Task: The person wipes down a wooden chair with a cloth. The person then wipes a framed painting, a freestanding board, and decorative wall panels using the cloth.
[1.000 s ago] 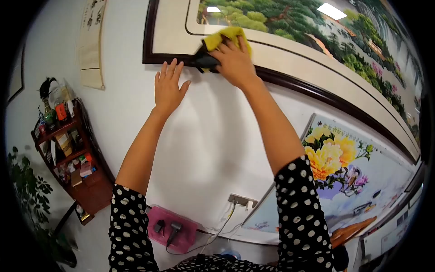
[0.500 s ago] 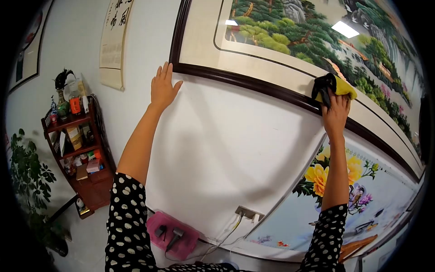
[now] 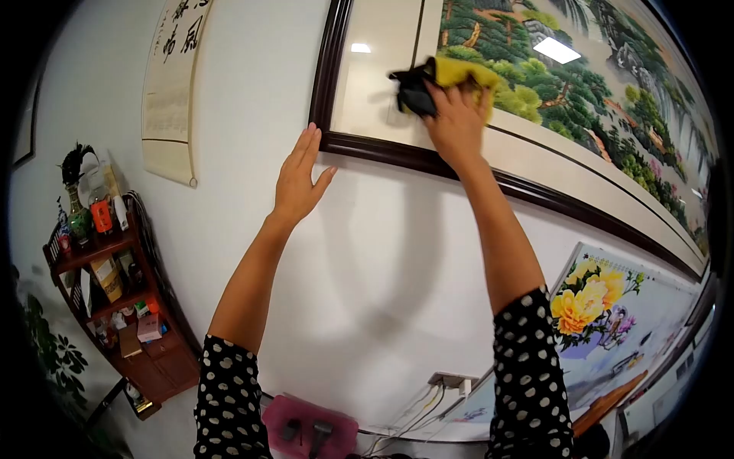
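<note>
We see a brightly and fairly evenly lit room, the white wall dulling to grey lower down. A crisp white rectangle of glare reflects off the framed landscape picture, with a smaller patch near its left side. Soft, overlapping shadows spread across the wall between the arms. We notice motion blur on the right hand and the yellow-and-black cloth; the left hand looks crisper. Fisheye distortion bows the frame, black rounds the corners, and the leafy plant sinks into darkness.
</note>
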Demonstrator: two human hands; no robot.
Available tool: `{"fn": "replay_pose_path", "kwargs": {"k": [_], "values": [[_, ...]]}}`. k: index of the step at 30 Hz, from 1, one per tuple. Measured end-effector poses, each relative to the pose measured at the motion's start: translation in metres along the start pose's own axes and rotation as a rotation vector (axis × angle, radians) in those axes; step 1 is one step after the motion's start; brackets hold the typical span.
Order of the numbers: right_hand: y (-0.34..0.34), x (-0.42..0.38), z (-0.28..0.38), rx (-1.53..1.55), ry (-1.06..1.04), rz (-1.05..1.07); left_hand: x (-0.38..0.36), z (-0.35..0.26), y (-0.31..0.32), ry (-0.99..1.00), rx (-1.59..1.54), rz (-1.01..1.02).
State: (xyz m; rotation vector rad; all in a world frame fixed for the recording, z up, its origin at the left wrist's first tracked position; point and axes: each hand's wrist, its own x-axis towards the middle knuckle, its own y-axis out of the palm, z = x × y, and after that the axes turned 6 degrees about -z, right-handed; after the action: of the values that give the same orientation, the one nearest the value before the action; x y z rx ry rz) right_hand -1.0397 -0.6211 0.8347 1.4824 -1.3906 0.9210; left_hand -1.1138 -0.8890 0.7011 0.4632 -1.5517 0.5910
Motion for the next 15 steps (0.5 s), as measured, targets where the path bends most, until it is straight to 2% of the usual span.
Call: {"fn": "replay_pose_path", "kwargs": {"k": [3, 5, 7, 9, 11, 15], "values": [[0.038, 0.033, 0.047, 0.059, -0.001, -0.053, 0.001, 0.005, -0.008, -0.035, -0.164, 0.037], [0.049, 0.044, 0.074, 0.071, 0.006, 0.023, 0.000, 0.006, -0.009, -0.092, -0.287, 0.051], [0.052, 0.041, 0.097, 0.167, -0.070, 0.142, 0.000, 0.010, -0.006, -0.164, -0.490, 0.011], [0.056, 0.021, 0.123, 0.198, -0.117, 0.034, -0.001, 0.008, -0.002, -0.260, -0.673, -0.033], [0.042, 0.003, 0.131, 0.230, -0.149, 0.079, -0.002, 0.003, 0.001, -0.381, -0.834, -0.078], [0.023, -0.014, 0.130, 0.335, -0.220, 0.207, -0.004, 0.003, 0.004, -0.374, -0.739, -0.066]]}}
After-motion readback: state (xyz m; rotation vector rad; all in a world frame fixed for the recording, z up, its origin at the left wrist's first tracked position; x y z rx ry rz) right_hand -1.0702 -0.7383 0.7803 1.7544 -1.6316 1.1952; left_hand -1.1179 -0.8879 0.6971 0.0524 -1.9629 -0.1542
